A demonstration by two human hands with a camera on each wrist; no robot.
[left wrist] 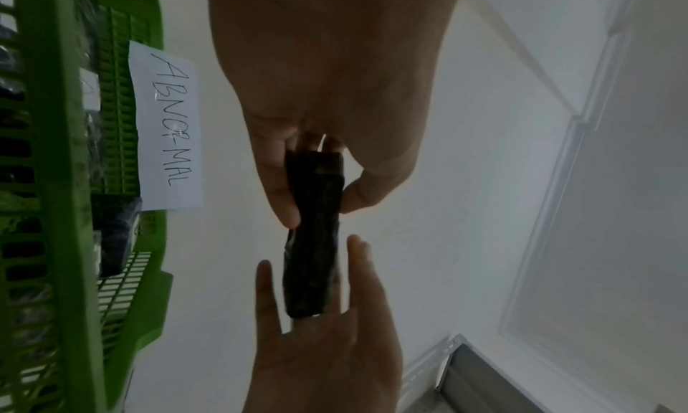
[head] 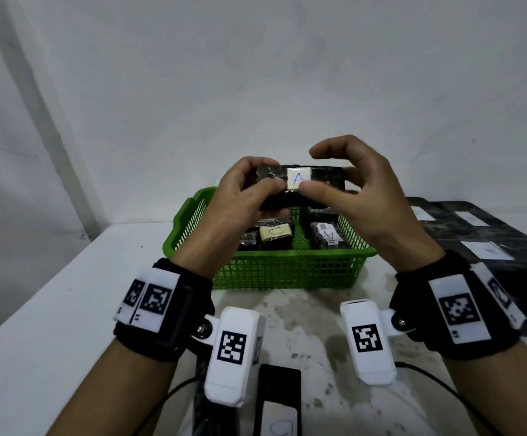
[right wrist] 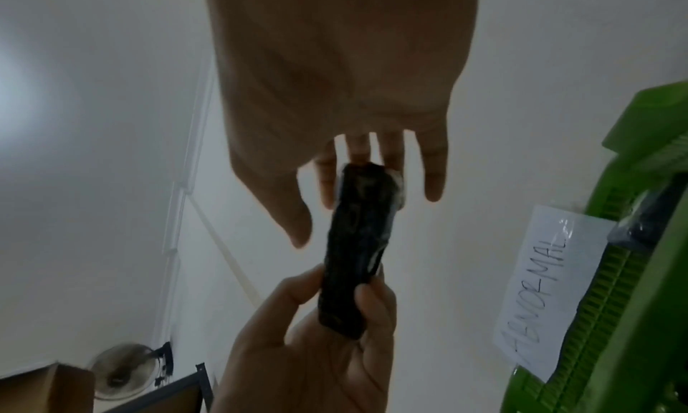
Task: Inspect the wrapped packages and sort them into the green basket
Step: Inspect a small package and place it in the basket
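Note:
A black wrapped package with a white label marked "A" is held up over the green basket. My left hand pinches its left end between thumb and fingers; the left wrist view shows that pinch on the package. My right hand is at the other end with its fingers spread loosely. Its thumb lies near the label and its fingers arch above. In the right wrist view those fingers are straight behind the package. Two labelled packages lie in the basket.
A paper note reading "ABNORMAL" hangs on the basket's far wall. Several black wrapped packages are piled on the table at the right. Another black package lies at the near edge. The white table meets a wall behind.

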